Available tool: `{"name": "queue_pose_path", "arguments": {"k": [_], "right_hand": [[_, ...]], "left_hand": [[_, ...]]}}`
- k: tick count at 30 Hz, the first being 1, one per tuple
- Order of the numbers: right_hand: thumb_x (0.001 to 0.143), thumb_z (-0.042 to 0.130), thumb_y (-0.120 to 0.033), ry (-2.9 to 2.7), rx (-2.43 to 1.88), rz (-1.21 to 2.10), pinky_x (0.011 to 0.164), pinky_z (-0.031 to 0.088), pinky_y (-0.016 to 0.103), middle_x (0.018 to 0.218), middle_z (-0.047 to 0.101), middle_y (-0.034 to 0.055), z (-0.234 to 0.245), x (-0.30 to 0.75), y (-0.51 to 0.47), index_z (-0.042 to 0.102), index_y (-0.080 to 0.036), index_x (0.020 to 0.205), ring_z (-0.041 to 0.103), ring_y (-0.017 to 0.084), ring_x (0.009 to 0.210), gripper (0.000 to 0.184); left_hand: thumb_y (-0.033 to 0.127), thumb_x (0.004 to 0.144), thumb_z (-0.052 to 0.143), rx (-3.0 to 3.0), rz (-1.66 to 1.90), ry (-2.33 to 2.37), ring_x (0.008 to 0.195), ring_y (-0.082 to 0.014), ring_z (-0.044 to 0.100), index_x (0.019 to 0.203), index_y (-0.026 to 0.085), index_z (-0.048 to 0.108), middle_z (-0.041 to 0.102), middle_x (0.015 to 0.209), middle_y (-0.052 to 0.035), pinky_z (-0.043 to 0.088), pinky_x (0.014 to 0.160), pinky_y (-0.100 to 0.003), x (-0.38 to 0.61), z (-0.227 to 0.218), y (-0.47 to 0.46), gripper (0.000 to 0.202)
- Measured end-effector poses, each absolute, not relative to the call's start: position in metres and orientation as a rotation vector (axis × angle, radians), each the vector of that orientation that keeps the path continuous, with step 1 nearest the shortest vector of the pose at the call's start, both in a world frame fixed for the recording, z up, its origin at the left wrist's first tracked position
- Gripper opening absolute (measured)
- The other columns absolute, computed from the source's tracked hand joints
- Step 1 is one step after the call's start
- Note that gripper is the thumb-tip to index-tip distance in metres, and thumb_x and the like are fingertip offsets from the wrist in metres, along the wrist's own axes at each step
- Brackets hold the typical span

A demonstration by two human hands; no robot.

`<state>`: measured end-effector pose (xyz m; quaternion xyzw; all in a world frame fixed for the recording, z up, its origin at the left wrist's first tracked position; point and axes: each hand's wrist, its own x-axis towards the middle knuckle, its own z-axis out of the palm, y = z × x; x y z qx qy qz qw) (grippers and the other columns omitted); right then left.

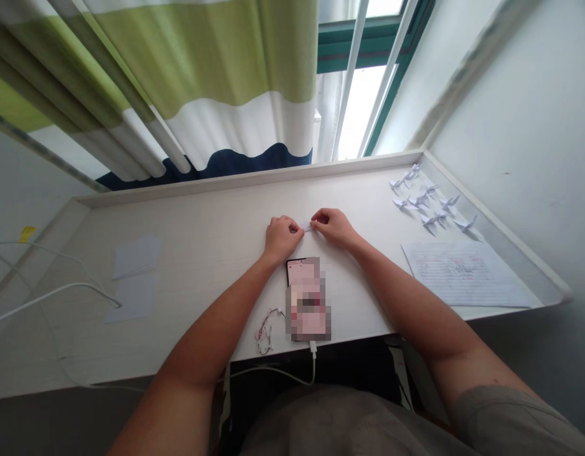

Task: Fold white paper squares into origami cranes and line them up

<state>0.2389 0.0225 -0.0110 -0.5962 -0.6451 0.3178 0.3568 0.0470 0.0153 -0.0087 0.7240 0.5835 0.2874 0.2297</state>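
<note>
Between my two hands, over the middle of the white desk (201,253), is a small piece of white paper (307,226). My left hand (283,237) pinches its left side with thumb and fingertips. On the other side, my right hand (333,226) pinches the right edge. Most of the paper's shape is hidden by the fingers, so its folds cannot be made out. Just below the hands lies a phone (308,301) with a lit, partly blurred screen and a charm strap (266,332) beside it.
Several folded paper cranes (428,201) stand at the back right. Written sheets (466,272) lie in front of them. Blank paper pieces (135,272) rest at the left, with a white cable (59,297) crossing them. A charging cable (313,354) hangs off the front edge.
</note>
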Motion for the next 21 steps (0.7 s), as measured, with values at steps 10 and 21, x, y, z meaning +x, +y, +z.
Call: {"name": "queue_pose_path", "arguments": {"k": [10,21], "right_hand": [[0.083,0.076,-0.023,-1.773,-1.567,0.761,0.076,0.050,0.034,0.082,0.075,0.0054,-0.0098,0.2353,0.0205,0.079,-0.018,0.087,0.065,0.020,0.076,0.007],[0.085,0.071,-0.014,-1.813,-1.524,0.801,0.074,0.051,0.031,0.083,0.077,0.0051,-0.0088,0.2419,0.0227,0.082,-0.017,0.091,0.064,0.018,0.074,0.012]], "left_hand": [[0.019,0.091,0.069,2.036,0.796,1.611,0.108,-0.0325,0.062,0.070,0.025,0.062,0.077,0.100,-0.0091,0.051,0.100,-0.049,0.0465,-0.0121,0.0152,0.022],[0.026,0.092,0.076,2.108,0.722,1.533,0.114,-0.0322,0.064,0.087,0.025,0.077,0.077,0.107,-0.0086,0.051,0.103,-0.048,0.0407,-0.0088,0.0184,0.006]]}}
